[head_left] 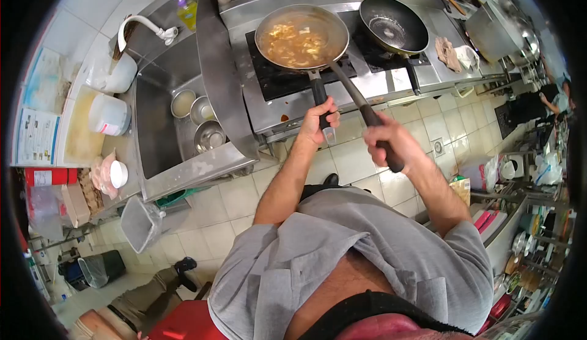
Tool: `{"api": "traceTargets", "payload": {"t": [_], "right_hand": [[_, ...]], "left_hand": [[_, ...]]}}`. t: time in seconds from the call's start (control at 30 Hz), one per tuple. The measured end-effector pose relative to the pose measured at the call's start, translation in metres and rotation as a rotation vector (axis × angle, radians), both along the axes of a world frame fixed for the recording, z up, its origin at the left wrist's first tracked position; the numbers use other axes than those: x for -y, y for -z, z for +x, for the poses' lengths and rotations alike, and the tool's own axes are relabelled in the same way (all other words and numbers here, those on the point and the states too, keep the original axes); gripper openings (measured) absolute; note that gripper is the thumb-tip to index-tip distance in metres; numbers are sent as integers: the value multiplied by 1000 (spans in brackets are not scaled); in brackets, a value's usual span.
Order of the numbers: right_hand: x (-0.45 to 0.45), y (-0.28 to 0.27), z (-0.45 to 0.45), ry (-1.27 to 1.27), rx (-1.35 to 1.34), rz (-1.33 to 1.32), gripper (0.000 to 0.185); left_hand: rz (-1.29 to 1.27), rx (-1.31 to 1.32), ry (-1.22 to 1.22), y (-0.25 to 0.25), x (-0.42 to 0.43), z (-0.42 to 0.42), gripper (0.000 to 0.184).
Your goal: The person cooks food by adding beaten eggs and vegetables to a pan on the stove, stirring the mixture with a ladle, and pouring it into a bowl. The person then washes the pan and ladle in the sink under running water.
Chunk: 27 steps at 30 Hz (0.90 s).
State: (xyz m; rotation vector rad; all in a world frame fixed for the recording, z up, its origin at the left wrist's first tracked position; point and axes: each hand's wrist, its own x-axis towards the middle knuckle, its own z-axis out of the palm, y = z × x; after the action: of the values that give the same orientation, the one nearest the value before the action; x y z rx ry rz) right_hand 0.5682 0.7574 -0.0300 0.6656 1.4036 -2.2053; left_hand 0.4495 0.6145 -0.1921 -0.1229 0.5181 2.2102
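My left hand (319, 122) is closed around the black handle of a frying pan (334, 27), which sits on the stove at the upper middle. Brown sauce with pale yellowish pieces (293, 43) covers the pan's bottom. In my right hand (396, 141) is a long-handled cooking utensil (351, 88) with a dark grip, fingers wrapped around it. Its shaft slants up to the pan's near right edge; the shape of its head cannot be made out. A second, black frying pan (394, 25) stands on the burner to the right, untouched, with a whitish patch inside.
A steel sink (162, 129) holding several metal bowls (209, 136) lies left, behind a raised steel partition (223, 83). Crumpled cloths (449, 54) and a large pot (494, 31) are right of the stove. A bin (142, 224) stands on the floor; another person's leg (147, 291) shows lower left.
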Motion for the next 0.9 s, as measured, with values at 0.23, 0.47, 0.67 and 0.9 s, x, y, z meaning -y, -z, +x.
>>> {"api": "traceTargets", "payload": {"t": [0.23, 0.47, 0.67, 0.9], "right_hand": [[7, 10, 42, 51, -140, -80, 62], [17, 9, 90, -73, -375, 1089, 72], [15, -10, 115, -161, -156, 1851, 73], [111, -19, 167, 597, -170, 75, 57]], "left_hand": [[112, -28, 204, 7, 30, -5, 15], [68, -88, 203, -14, 73, 24, 8], [146, -164, 401, -45, 93, 32, 10], [150, -86, 712, -76, 78, 64, 13]]}}
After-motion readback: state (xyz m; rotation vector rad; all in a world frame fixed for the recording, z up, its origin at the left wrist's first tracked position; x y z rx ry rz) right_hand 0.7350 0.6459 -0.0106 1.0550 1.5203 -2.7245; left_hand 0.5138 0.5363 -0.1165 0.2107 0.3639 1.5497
